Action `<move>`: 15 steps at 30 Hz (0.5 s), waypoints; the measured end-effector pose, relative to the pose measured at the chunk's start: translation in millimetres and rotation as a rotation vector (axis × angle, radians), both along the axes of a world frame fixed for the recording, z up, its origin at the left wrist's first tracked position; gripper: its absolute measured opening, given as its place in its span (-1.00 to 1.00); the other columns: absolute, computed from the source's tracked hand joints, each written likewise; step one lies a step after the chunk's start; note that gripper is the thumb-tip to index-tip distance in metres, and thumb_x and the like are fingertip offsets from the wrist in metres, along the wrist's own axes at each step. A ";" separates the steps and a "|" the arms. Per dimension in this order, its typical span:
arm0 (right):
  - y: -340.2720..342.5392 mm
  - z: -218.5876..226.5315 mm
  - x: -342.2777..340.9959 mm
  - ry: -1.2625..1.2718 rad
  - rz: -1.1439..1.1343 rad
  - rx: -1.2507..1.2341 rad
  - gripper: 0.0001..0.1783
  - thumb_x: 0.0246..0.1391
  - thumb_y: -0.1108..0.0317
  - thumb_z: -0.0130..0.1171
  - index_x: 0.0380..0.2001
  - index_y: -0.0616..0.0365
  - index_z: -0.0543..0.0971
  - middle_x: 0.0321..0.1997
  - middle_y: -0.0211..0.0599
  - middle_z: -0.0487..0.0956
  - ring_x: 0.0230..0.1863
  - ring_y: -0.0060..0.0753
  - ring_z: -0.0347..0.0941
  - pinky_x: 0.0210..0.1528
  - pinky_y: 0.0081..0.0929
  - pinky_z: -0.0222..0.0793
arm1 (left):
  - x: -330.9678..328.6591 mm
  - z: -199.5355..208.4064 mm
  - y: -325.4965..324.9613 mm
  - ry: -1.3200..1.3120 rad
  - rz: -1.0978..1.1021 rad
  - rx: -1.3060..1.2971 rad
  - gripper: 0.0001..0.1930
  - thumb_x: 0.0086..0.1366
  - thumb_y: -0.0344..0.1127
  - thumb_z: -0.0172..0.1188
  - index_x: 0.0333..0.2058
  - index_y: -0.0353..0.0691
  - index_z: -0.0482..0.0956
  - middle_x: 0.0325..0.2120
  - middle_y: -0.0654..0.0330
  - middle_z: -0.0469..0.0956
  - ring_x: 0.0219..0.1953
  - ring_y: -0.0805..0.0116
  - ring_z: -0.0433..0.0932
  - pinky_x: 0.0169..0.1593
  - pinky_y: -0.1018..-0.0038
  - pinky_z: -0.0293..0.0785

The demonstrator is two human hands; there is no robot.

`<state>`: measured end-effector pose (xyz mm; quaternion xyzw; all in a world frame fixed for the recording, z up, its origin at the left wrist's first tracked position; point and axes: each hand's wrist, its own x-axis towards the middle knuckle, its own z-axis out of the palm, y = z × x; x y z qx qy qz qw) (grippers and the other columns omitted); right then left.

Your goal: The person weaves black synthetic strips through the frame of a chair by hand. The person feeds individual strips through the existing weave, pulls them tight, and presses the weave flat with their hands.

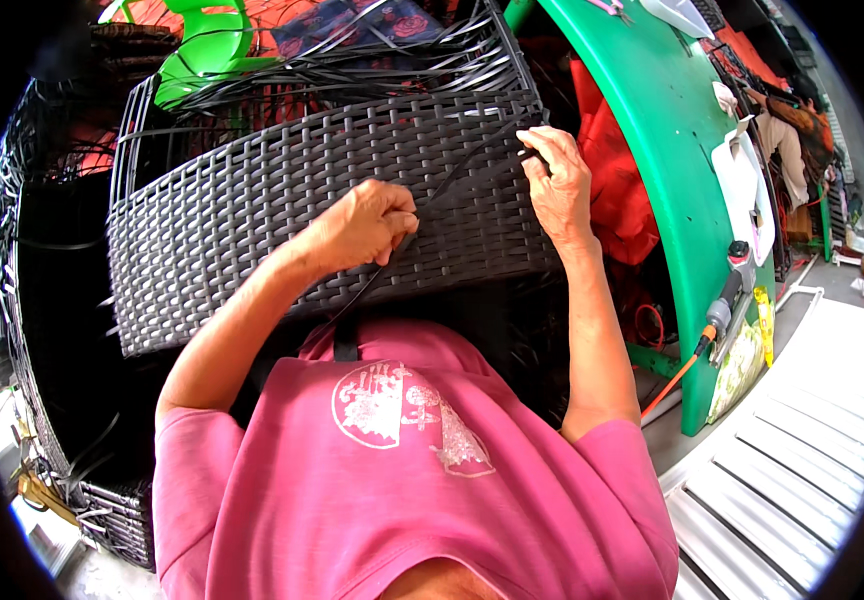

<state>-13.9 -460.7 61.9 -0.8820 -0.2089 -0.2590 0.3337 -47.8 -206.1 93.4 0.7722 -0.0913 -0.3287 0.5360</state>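
Note:
A dark woven panel (272, 210) of flat plastic strips, part of a larger wicker frame, lies tilted in front of my body. Across its right half runs a thin black strip (460, 163), stretched between my hands. My left hand (367, 222) is closed round this strip over the middle of the weave, and a loose length trails down toward my shirt. At the panel's upper right corner, my right hand (562, 185) pinches the strip between thumb and fingers. Unwoven loose strips (392, 70) fan out along the far edge of the panel.
Right of the panel curves a green tabletop (642, 110) on its side, with red cloth (612, 175) beside it. A power tool (724, 305) with an orange hose hangs there. A green chair (207, 45) stands at the back left; white slats (792, 440) lie lower right.

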 end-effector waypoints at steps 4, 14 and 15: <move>15.5 9.2 -17.6 -0.036 0.111 -0.267 -0.75 -0.22 0.57 0.05 -0.39 0.10 0.57 -0.31 -0.41 0.52 -0.14 -0.37 0.42 -0.10 -0.40 0.18 | -24.5 -6.0 2.6 -0.502 0.043 0.166 -0.92 0.16 -0.47 0.06 -0.48 -0.36 0.42 -0.61 0.13 0.39 -0.56 0.30 0.42 -0.46 0.43 0.34; 60.8 30.5 -37.6 0.178 0.419 -0.226 -0.85 -0.03 0.26 0.16 -0.46 0.11 0.56 -0.41 -0.44 0.56 -0.35 -0.42 0.46 -0.17 -0.38 0.18 | -41.5 -23.4 -3.0 -0.608 0.031 0.031 -0.95 0.10 -0.49 0.10 -0.45 -0.35 0.46 -0.48 0.01 0.43 -0.46 0.01 0.45 -0.33 0.28 0.36; 62.7 34.0 -33.7 0.131 0.386 -0.219 -0.84 -0.03 0.25 0.17 -0.46 0.10 0.55 -0.40 -0.42 0.56 -0.31 -0.39 0.46 -0.16 -0.38 0.19 | -41.2 -21.8 -3.4 -0.637 0.041 0.071 -0.94 0.10 -0.48 0.11 -0.45 -0.35 0.46 -0.47 0.01 0.43 -0.46 0.02 0.45 -0.34 0.29 0.36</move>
